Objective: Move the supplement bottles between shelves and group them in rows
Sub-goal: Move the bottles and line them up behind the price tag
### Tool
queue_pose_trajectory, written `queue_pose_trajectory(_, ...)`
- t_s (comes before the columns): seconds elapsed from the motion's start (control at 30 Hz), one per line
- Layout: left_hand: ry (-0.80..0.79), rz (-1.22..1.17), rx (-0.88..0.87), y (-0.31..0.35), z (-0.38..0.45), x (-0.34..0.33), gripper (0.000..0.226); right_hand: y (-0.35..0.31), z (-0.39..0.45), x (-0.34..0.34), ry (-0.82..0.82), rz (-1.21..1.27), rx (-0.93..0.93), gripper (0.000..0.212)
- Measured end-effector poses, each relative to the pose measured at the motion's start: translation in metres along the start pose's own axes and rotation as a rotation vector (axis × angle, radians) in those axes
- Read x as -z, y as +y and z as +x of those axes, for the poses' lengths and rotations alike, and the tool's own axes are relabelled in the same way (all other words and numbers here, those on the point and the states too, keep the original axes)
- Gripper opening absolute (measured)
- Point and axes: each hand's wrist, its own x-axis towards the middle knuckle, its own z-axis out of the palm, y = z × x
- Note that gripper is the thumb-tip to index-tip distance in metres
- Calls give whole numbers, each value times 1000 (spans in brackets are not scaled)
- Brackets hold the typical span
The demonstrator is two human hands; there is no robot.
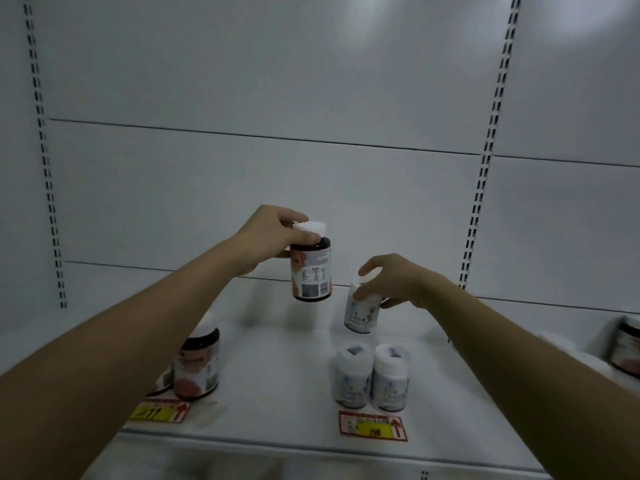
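Observation:
My left hand (266, 233) grips a dark brown bottle (311, 271) by its white cap and neck, holding it in the air above the white shelf (277, 358). My right hand (391, 278) holds a white bottle (360, 315) by its top, tilted, low over the shelf's back part. Two more white bottles (370, 379) stand side by side near the front edge. Another dark bottle (199, 362) with a pink label stands at the front left, partly behind my left forearm.
Two red and yellow price tags (374, 426) lie at the shelf's front edge. A blurred dark bottle (627, 348) stands at the far right. Slotted uprights (481, 181) run up the white back panel. The shelf's middle is bare.

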Motion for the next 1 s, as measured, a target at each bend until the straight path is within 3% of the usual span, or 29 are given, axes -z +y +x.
queue_pose_trajectory(0.3,-24,-2,43,-36,-8,12,35,6,14,-43,-210,-95,-80,51)
queue_pose_trajectory(0.57,-39,-11,53,-36,-24,12,38,18,-2,-57,-230,-149,-127,57)
queue_pose_trajectory(0.7,1,-4,62,-24,-35,13,42,10,-22,-60,-9,50,123,45)
queue_pose_trajectory(0.8,50,18,62,-5,-47,17,46,-6,-51,-63,26,303,308,44)
queue_pose_trajectory(1.0,119,-48,40,38,-81,17,41,-24,-101,-79,96,500,389,45)
